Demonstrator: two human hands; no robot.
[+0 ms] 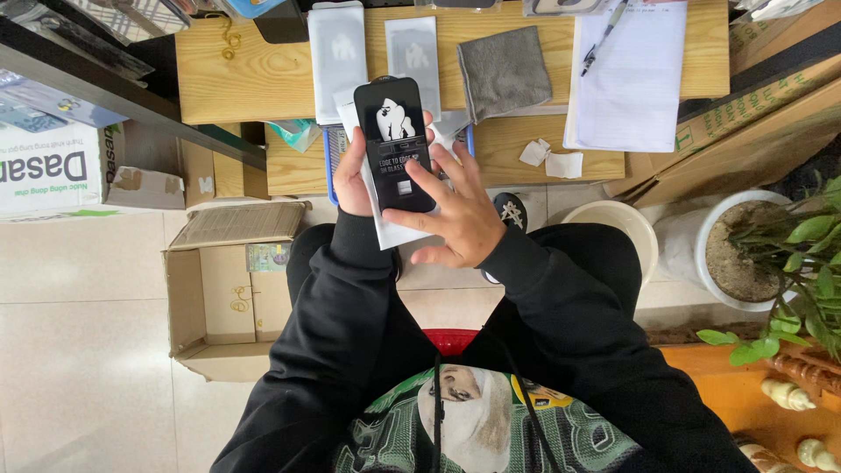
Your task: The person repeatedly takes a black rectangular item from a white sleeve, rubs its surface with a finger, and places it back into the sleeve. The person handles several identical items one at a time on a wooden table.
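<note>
My left hand (pixel 352 180) holds a black glass screen protector (pixel 396 131) with white print, upright over a white sleeve (pixel 390 229) that shows below it. My right hand (pixel 455 210) lies across the protector's lower right part, its forefinger pressed on the black face. Both hands are above the front edge of a low wooden table (pixel 245 79). A blue-edged phone (pixel 330 162) lies partly hidden under the hands.
On the table lie two white sleeves (pixel 337 52), a grey cloth (pixel 504 70), white paper with a pen (pixel 626 74) and small wipes (pixel 552 159). An open cardboard box (pixel 229 289) stands on the floor at left. A potted plant (pixel 753 250) and white bowl (pixel 618 229) stand at right.
</note>
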